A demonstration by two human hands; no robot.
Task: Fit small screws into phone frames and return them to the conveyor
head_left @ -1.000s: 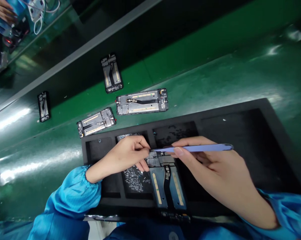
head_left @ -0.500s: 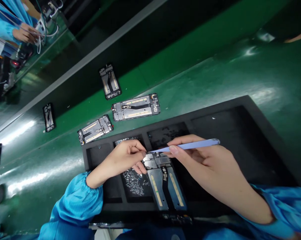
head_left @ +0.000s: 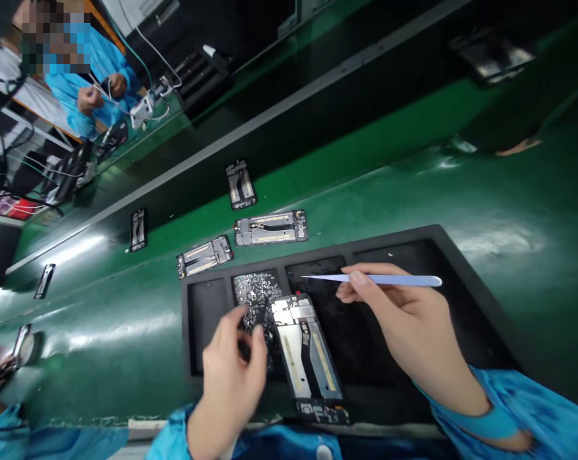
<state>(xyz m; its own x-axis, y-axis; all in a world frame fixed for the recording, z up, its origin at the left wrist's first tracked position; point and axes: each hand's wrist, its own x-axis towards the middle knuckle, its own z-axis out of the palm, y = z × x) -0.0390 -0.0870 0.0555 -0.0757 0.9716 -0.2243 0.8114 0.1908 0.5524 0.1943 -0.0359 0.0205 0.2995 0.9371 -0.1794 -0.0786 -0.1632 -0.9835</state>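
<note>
My right hand [head_left: 404,319] grips a pair of pale blue tweezers [head_left: 394,280], whose thin tip points left above the tray. Just left of the opened phone [head_left: 312,358], my left hand [head_left: 234,377] hovers over the small parts, thumb and fingers apart, and I see nothing held in it. The phone lies tilted across the black tray [head_left: 360,246], its inner side up, with metal plates at the top and a dark flex cable down the middle. Many small shiny parts [head_left: 257,291] fill one tray compartment, partly hidden by my left hand.
Beyond the tray, more opened phones [head_left: 270,228] lie on the green bench [head_left: 366,191], others farther left. A round object [head_left: 29,348] sits at the left. Across the bench a co-worker in a blue sleeve [head_left: 109,61] handles a white cable. Another sleeve [head_left: 4,415] shows at lower left.
My left hand has left the phone's top edge and moved down and left, its fingers spreading. The tweezers have lifted away from the phone to the right. The camera view has shifted.
</note>
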